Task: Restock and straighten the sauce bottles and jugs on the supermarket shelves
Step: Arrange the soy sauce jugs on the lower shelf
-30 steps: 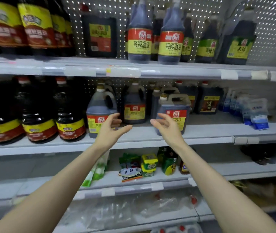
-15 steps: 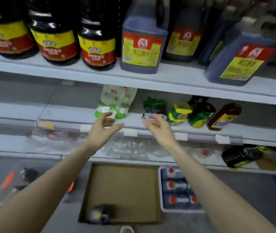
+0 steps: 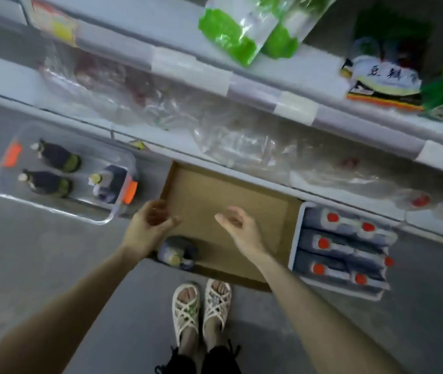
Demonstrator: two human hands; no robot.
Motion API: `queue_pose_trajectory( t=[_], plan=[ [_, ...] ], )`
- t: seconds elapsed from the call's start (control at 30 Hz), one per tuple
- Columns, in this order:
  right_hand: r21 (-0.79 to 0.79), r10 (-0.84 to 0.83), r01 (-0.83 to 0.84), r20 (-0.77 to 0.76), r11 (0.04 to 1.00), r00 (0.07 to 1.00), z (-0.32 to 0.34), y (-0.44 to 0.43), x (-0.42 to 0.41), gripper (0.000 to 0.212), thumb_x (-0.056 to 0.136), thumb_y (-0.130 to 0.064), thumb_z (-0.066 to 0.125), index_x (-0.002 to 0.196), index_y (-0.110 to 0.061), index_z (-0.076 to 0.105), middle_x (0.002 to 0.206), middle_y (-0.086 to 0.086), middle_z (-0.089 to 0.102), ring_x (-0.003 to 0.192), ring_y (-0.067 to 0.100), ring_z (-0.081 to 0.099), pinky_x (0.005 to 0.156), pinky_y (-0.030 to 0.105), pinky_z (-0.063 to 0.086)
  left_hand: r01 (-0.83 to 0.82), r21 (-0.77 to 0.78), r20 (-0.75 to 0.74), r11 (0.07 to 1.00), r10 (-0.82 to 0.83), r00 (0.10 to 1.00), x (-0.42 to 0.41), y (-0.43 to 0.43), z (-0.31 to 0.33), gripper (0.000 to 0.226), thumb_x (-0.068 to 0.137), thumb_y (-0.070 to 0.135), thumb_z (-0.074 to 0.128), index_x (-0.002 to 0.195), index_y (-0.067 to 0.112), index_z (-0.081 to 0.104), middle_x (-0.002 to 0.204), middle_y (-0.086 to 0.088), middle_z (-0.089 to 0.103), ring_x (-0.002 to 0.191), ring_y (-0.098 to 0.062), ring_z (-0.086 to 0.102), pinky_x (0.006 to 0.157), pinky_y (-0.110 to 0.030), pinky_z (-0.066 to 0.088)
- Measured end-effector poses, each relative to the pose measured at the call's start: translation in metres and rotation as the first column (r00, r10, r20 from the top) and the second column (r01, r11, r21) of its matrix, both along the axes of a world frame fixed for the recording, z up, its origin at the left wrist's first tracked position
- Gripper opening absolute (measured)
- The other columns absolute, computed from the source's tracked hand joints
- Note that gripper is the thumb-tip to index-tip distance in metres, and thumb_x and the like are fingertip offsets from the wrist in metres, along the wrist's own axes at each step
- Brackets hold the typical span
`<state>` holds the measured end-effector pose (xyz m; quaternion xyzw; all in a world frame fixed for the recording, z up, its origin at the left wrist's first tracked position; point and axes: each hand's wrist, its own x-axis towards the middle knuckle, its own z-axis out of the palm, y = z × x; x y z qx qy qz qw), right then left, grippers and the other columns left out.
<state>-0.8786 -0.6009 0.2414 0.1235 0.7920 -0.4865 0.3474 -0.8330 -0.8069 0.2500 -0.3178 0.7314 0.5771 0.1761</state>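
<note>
Both hands are empty, left hand (image 3: 151, 225) and right hand (image 3: 237, 228) hanging over the cardboard box (image 3: 228, 195) on the floor. The fingers are loosely curled and apart, probably going for the one jug (image 3: 175, 252) sitting in its near-left corner.

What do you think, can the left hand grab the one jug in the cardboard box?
Probably yes. The jug stands alone in the near-left corner of the cardboard box with nothing covering it. The left hand is open, empty and close by it in the view.
</note>
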Motion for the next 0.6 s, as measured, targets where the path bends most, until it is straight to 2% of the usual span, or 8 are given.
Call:
queue_pose_trajectory(
  t=[0.07, 0.13, 0.27, 0.33, 0.4, 0.47, 0.53, 0.6],
  plan=[
    [0.022, 0.021, -0.022, 0.056, 1.000, 0.998, -0.039, -0.009, 0.015, 0.044, 0.091, -0.032, 0.065, 0.128, -0.011, 0.056, 0.101, -0.004, 0.057, 0.099, 0.012, 0.058, 0.067, 0.005, 0.039, -0.026, -0.004, 0.077, 1.000, 0.026, 0.997, 0.017, -0.007, -0.040, 0.047, 0.081, 0.011, 0.075, 0.123, 0.006, 0.054, 0.098, -0.008, 0.060, 0.094, -0.021, 0.058, 0.079, -0.026, 0.047],
    [0.028, 0.046, -0.050, 0.110, 0.998, 0.993, -0.078, -0.016, 0.031, 0.043, 0.091, -0.033, 0.065, 0.127, -0.012, 0.056, 0.103, -0.004, 0.058, 0.096, 0.009, 0.056, 0.063, 0.001, 0.039, -0.046, -0.001, 0.143, 0.999, 0.046, 0.989, 0.035, -0.014, -0.075, 0.043, 0.080, 0.015, 0.075, 0.118, 0.012, 0.054, 0.099, -0.008, 0.062, 0.095, -0.025, 0.061, 0.079, -0.031, 0.048],
    [0.023, 0.067, -0.074, 0.211, 0.997, 0.975, -0.148, -0.028, 0.061, 0.042, 0.091, -0.031, 0.066, 0.124, -0.007, 0.058, 0.105, 0.002, 0.063, 0.088, 0.005, 0.058, 0.061, 0.000, 0.040, -0.006, -0.009, 0.236, 1.000, 0.008, 0.972, 0.069, -0.021, -0.137, 0.054, 0.078, 0.032, 0.076, 0.124, 0.016, 0.053, 0.107, -0.006, 0.065, 0.097, -0.019, 0.063, 0.072, -0.021, 0.047],
    [0.010, 0.067, -0.073, 0.279, 0.997, 0.958, -0.182, -0.035, 0.078, 0.043, 0.091, -0.029, 0.065, 0.126, -0.005, 0.056, 0.112, 0.006, 0.063, 0.090, 0.006, 0.057, 0.063, 0.001, 0.041, 0.001, -0.014, 0.277, 1.000, 0.003, 0.961, 0.084, -0.022, -0.167, 0.056, 0.077, 0.036, 0.078, 0.123, 0.017, 0.054, 0.107, -0.005, 0.065, 0.098, -0.018, 0.062, 0.072, -0.023, 0.048],
    [-0.003, 0.064, -0.066, 0.311, 0.998, 0.948, -0.210, -0.040, 0.092, 0.042, 0.092, -0.028, 0.065, 0.126, -0.005, 0.056, 0.116, 0.008, 0.063, 0.098, 0.011, 0.058, 0.066, 0.003, 0.042, 0.000, -0.022, 0.301, 1.000, 0.006, 0.953, 0.096, -0.022, -0.192, 0.059, 0.074, 0.039, 0.081, 0.122, 0.017, 0.054, 0.107, -0.005, 0.065, 0.099, -0.018, 0.062, 0.079, -0.029, 0.052],
    [-0.007, 0.092, -0.095, 0.311, 0.995, 0.946, -0.233, -0.043, 0.104, 0.042, 0.091, -0.030, 0.065, 0.125, -0.007, 0.057, 0.113, 0.004, 0.064, 0.103, 0.013, 0.059, 0.069, 0.005, 0.042, -0.007, -0.032, 0.318, 0.999, 0.017, 0.948, 0.104, -0.021, -0.212, 0.056, 0.078, 0.034, 0.078, 0.125, 0.015, 0.054, 0.108, -0.005, 0.065, 0.100, -0.018, 0.062, 0.081, -0.028, 0.051],
    [-0.022, 0.126, -0.126, 0.315, 0.992, 0.941, -0.256, -0.046, 0.115, 0.039, 0.091, -0.033, 0.065, 0.121, -0.009, 0.059, 0.105, 0.001, 0.064, 0.100, 0.011, 0.058, 0.068, 0.004, 0.042, -0.032, -0.053, 0.326, 0.998, 0.047, 0.944, 0.114, -0.020, -0.232, 0.051, 0.081, 0.029, 0.075, 0.124, 0.013, 0.055, 0.107, -0.006, 0.065, 0.098, -0.016, 0.062, 0.073, -0.019, 0.047],
    [-0.030, 0.157, -0.156, 0.295, 0.987, 0.942, -0.270, -0.049, 0.122, 0.037, 0.091, -0.037, 0.064, 0.114, -0.008, 0.063, 0.100, 0.003, 0.066, 0.094, 0.012, 0.060, 0.068, 0.010, 0.043, -0.048, -0.070, 0.326, 0.996, 0.069, 0.943, 0.121, -0.020, -0.245, 0.047, 0.082, 0.027, 0.074, 0.122, 0.011, 0.056, 0.105, -0.007, 0.067, 0.096, -0.016, 0.063, 0.069, -0.015, 0.045]
  ],
)
